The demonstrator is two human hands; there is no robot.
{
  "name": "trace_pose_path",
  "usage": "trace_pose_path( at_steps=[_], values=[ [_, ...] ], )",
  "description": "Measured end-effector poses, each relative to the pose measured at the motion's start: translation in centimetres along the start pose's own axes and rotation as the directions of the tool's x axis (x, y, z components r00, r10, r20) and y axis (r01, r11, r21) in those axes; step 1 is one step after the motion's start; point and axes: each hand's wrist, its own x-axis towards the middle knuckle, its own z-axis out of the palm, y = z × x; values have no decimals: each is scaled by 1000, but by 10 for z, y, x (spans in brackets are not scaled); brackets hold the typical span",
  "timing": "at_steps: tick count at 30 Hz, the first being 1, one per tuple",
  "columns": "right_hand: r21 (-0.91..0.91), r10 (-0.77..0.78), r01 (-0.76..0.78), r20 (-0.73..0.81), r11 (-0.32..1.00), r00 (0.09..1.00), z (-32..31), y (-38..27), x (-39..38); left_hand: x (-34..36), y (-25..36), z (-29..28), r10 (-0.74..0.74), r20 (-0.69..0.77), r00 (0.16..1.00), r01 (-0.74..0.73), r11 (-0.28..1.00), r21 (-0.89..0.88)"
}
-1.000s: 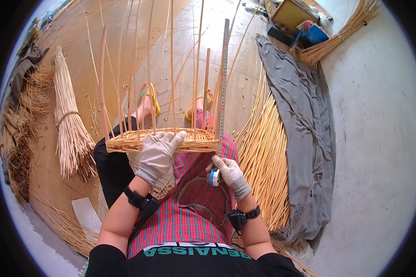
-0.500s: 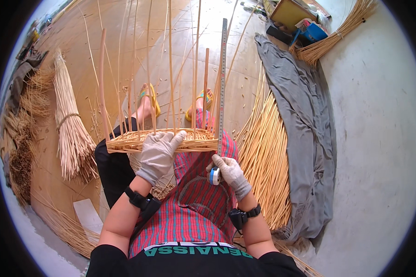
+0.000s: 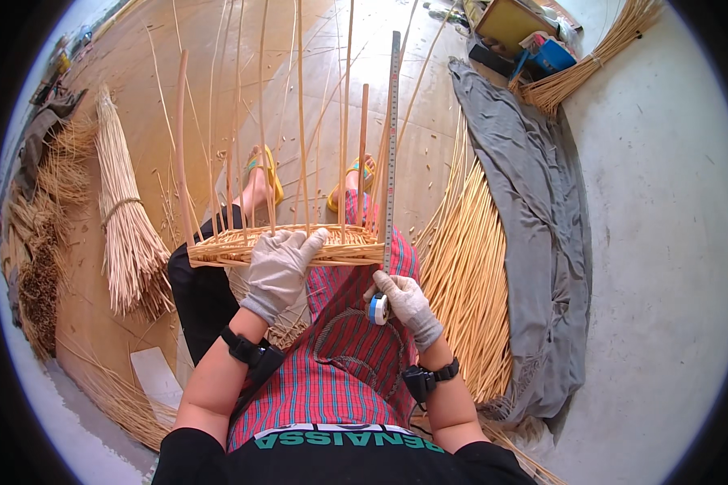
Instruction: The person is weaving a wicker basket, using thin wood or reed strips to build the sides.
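Observation:
A partly woven wicker basket (image 3: 348,252) rests across my lap, its tall upright stakes (image 3: 302,145) pointing away from me. My gloved left hand (image 3: 278,267) is closed over the near woven edge, left of the middle. In my gloved right hand (image 3: 404,301) is a tape measure (image 3: 378,309) with a white and blue case, gripped near the basket's right corner. Its blade (image 3: 391,153) is pulled out long and straight, running along the basket's right side beside a thick stake (image 3: 362,153).
To my right lies a long heap of peeled willow rods (image 3: 469,299), partly under a grey cloth (image 3: 534,234). A tied rod bundle (image 3: 125,210) lies on the left. Another bundle (image 3: 594,61) leans by a blue container (image 3: 552,55). Wood scraps litter the floor (image 3: 146,121).
The whole view has shifted very slightly. Both hands, the basket and the extended tape measure keep the same places relative to each other.

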Motion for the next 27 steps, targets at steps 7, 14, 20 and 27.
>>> trace_pose_path(
  at_steps=[7,14,20,27],
  values=[
    [46,20,-20,-2,999,1000,1,-4,-2,-3,1,0,5,-36,999,-5,1000,9],
    [201,-12,11,2,980,1000,3,-5,-4,-6,2,-1,-4,-58,998,5,1000,25],
    [96,-67,61,59,994,996,4,-14,-5,-10,3,1,-11,-46,999,11,1000,5],
    [94,-300,304,-54,948,952,0,-26,-22,-11,3,-3,-9,-82,997,4,998,-66]
  ],
)
